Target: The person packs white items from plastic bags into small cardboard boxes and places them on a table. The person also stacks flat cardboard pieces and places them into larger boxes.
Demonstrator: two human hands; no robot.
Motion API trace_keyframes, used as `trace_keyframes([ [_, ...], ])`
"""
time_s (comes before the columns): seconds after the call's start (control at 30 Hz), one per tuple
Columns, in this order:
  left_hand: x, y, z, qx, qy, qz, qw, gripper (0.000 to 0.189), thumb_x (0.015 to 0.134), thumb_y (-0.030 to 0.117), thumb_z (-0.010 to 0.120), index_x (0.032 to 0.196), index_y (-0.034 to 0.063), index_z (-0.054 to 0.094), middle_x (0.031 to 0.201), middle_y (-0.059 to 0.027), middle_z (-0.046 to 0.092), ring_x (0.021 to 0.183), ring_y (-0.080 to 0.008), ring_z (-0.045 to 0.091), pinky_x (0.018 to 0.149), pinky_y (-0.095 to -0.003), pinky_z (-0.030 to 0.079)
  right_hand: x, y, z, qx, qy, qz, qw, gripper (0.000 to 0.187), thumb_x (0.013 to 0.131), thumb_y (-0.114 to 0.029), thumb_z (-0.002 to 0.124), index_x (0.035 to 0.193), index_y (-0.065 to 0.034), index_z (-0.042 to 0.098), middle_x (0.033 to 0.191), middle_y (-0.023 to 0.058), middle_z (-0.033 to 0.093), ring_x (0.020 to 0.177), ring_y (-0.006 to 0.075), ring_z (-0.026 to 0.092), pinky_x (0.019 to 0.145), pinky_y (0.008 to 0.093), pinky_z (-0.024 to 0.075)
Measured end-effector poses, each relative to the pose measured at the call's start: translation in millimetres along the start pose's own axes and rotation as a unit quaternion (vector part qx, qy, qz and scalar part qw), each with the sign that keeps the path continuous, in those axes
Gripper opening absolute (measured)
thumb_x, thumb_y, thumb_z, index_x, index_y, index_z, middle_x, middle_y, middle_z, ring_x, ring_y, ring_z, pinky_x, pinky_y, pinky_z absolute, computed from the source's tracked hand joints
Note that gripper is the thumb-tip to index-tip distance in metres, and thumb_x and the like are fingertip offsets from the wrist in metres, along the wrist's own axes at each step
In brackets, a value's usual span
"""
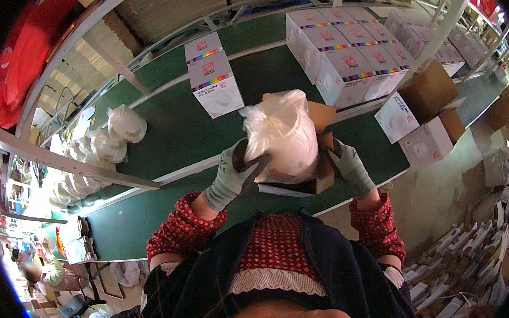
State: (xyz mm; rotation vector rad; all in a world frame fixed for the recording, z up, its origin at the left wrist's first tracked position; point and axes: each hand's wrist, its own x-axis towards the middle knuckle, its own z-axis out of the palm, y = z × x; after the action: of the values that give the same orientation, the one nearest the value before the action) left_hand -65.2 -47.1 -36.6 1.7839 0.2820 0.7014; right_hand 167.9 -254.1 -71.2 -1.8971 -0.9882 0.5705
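A white flask in a clear plastic bag is tilted over an open carton in front of me. My left hand, in a grey glove with dark fingers, grips the flask's left side through the plastic. On the other side, my right hand, gloved alike, holds the carton's right edge by its brown flap. The flask hides most of the carton's inside, and I cannot tell how far its base is in. Part of the right fingers is hidden behind the flap.
A green conveyor belt runs past a green worktop. Two closed cartons stand beyond my hands, a larger block of cartons farther right. Open cartons sit right, bagged flasks left. A metal rail crosses at left.
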Motion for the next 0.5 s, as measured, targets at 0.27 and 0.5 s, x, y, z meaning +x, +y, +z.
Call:
trace_keyframes([
  [0.27,-1,-15,29,0.499,-0.086,0.103,0.856,0.041,0.082,0.043,0.073,0.101,0.0061,0.067,0.103,-0.0100,0.065,0.107,-0.0307,0.055,0.090,-0.0480,0.043,23,13,21,-0.046,0.027,-0.080,0.995,0.028,0.095,-0.018,0.060,0.116,0.0003,0.063,0.104,0.0258,0.069,0.097,0.0423,0.066,0.083,0.0445,0.0552],
  [0.5,10,-12,34,0.614,-0.223,0.035,0.756,0.035,0.082,0.043,0.071,0.100,0.0128,0.073,0.120,-0.0076,0.062,0.114,-0.0299,0.049,0.092,-0.0488,0.039,22,0,22,-0.128,0.031,-0.047,0.990,0.031,0.097,-0.019,0.060,0.121,0.0003,0.061,0.108,0.0244,0.069,0.098,0.0398,0.068,0.080,0.0424,0.0561],
])
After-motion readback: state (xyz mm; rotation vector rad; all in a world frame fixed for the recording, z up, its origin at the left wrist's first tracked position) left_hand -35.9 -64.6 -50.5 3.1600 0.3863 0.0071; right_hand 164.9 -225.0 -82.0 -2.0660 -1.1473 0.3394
